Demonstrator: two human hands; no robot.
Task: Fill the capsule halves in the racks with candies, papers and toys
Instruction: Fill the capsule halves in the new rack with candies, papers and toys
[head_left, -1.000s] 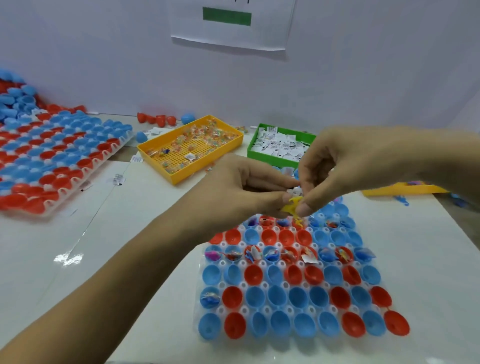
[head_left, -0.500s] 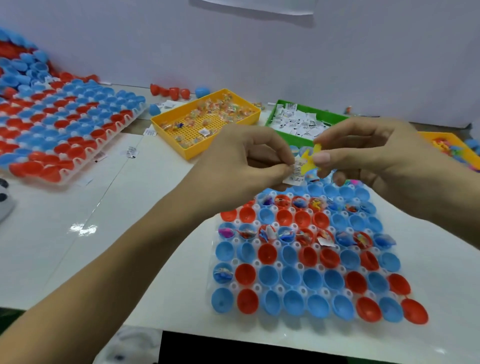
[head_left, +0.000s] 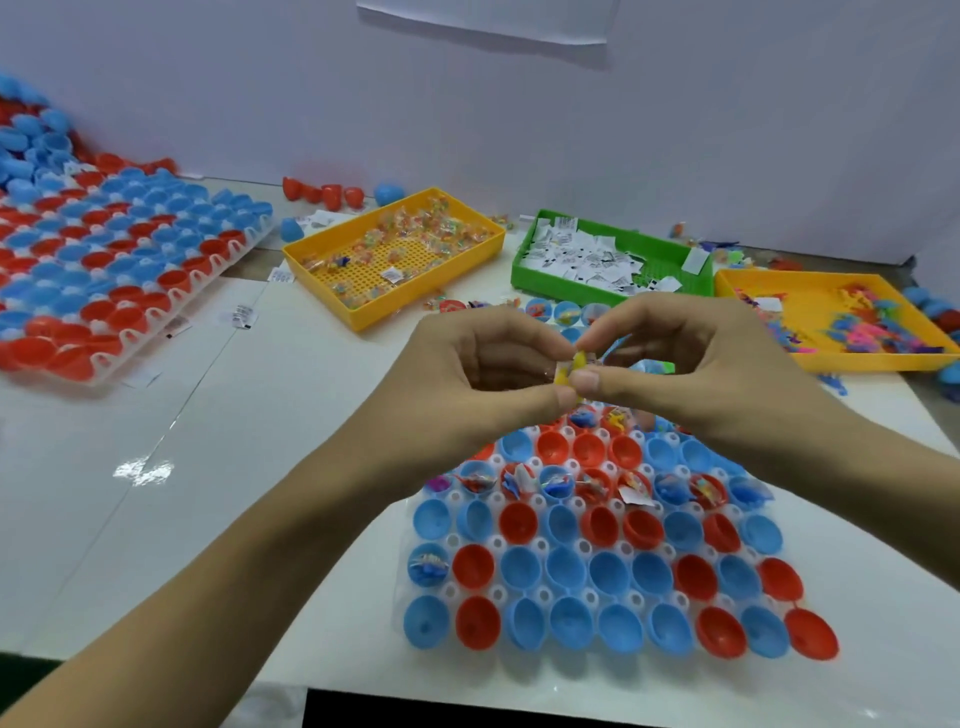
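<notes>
A white rack (head_left: 496, 595) of red and blue capsule halves lies in front of me; its far rows hold candies, papers and toys, while most halves in the near rows are hollow. Above its far edge my left hand (head_left: 483, 379) and my right hand (head_left: 680, 364) meet fingertip to fingertip. Both pinch a small yellow toy (head_left: 571, 366) with a bit of white paper against it. Behind the hands sit a yellow tray of candies (head_left: 363, 317), a green tray of papers (head_left: 524, 275) and a yellow tray of toys (head_left: 810, 364).
A second rack (head_left: 171, 317) full of red and blue halves lies at the left, with loose halves piled behind it. Several loose red halves (head_left: 322, 192) and stray paper slips lie near the back wall. The table's front edge runs just below the near rack.
The view has tilted down a little. Both hands stay joined on the yellow toy and paper, now slightly lower over the rack's far rows.
</notes>
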